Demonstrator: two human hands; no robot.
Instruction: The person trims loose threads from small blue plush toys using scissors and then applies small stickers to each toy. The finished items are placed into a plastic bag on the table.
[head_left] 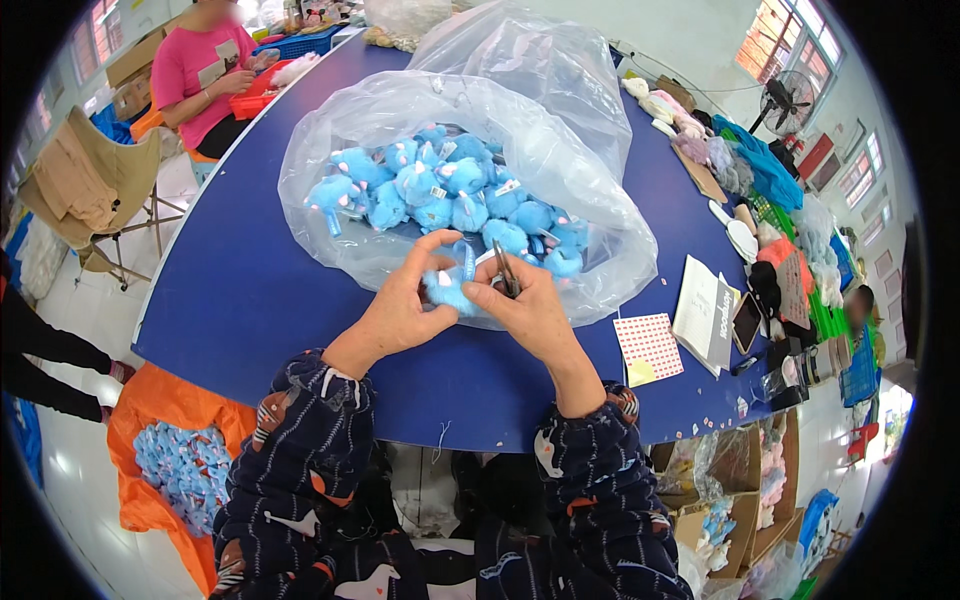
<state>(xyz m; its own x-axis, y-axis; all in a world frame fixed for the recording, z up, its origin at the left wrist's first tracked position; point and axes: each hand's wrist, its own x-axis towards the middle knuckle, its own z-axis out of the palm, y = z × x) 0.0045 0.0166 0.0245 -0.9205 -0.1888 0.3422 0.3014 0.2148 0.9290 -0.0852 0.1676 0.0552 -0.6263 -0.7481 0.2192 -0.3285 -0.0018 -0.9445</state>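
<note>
Between the thumb and fingers of my left hand (392,305) is a small blue plush toy (446,290) with a pale pink-white patch. A blue ribbon loop (467,260) stands up from it. My right hand (530,312) is closed around dark metal thread snips (508,274), and its thumb and fingertips meet the toy's right side. Both hands are just above the near rim of a clear plastic bag (610,245). Inside the bag lies a heap of similar blue plush toys (415,185), some with white tags.
The blue table (240,280) curves around me. At right lie a red-and-white sticker sheet (648,345), a notebook (695,310) and a phone (747,322). An orange sack (130,430) of blue pieces sits on the floor at left. A person in pink (205,75) works at the far left.
</note>
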